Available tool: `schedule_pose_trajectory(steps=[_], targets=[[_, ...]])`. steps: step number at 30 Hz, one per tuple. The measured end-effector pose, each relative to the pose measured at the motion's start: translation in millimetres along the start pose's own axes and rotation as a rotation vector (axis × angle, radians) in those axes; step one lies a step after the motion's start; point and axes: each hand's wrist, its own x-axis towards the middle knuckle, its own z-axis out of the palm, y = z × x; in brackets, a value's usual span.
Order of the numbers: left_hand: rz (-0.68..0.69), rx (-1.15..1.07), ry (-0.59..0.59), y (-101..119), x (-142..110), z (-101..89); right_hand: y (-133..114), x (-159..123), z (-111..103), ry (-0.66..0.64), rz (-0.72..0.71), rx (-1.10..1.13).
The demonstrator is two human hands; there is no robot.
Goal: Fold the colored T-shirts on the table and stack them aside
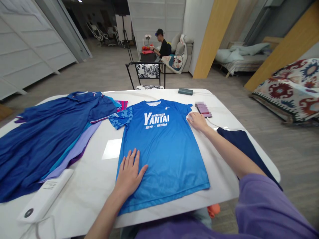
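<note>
A blue T-shirt [159, 149] with white "Marathon Yantai" lettering lies face up on the white table [87, 199], its neckline away from me. My left hand [131, 172] rests flat on the shirt's lower left part, fingers spread. At the sleeve on the right side, my right hand [198, 121] has its fingers bent and closed on the cloth edge; the fingertips are partly hidden. The left sleeve, with a light blue pattern, is spread out on the table.
Several shirts, a dark blue polo [54, 129] on top, are piled at left beside a white device [45, 196] with a cord. A phone [203, 109], dark box [185, 91] and navy cloth [244, 149] lie at right. Beyond are a chair [147, 71] and a seated person [164, 48].
</note>
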Motion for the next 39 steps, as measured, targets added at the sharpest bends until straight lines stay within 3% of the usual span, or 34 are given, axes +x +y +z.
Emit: schedule_pose_trajectory(steps=[3, 7, 10, 12, 15, 18, 22, 25, 28, 32, 36, 39], targets=[[-0.019, -0.019, 0.038, -8, 28, -17.3, 1, 14, -4, 0.016, -0.018, 0.04], [-0.07, -0.063, 0.101, -51, 135, -42.3, 0, 29, -5, -0.069, -0.031, -0.002], [-0.163, -0.067, 0.042, -89, 210, -40.4, 6, 21, -5, -0.074, -0.059, -0.06], [-0.196, -0.068, -0.001, -109, 235, -29.7, 12, 6, -8, -0.07, -0.078, -0.098], [-0.21, -0.042, -0.011, -130, 242, -11.5, 17, -16, -17, -0.078, -0.085, -0.162], [-0.194, 0.025, 0.019, -141, 239, -4.7, 12, -15, -26, -0.035, -0.07, -0.15], [-0.152, 0.048, 0.116, -142, 269, -15.3, -6, 34, -21, 0.003, -0.105, 0.025], [-0.141, -0.007, 0.022, -142, 310, -20.6, -17, 76, -5, -0.122, -0.075, 0.041], [-0.159, -0.005, -0.054, -151, 344, -14.3, -13, 105, 12, -0.241, -0.048, 0.009], [-0.16, 0.016, -0.073, -164, 364, -6.7, 3, 129, 19, -0.271, -0.134, 0.006], [-0.123, 0.022, 0.037, -143, 349, -17.2, -18, 118, 7, -0.135, -0.151, -0.018], [-0.049, 0.024, 0.111, -95, 296, -25.0, -61, 56, -9, -0.045, -0.201, -0.005]])
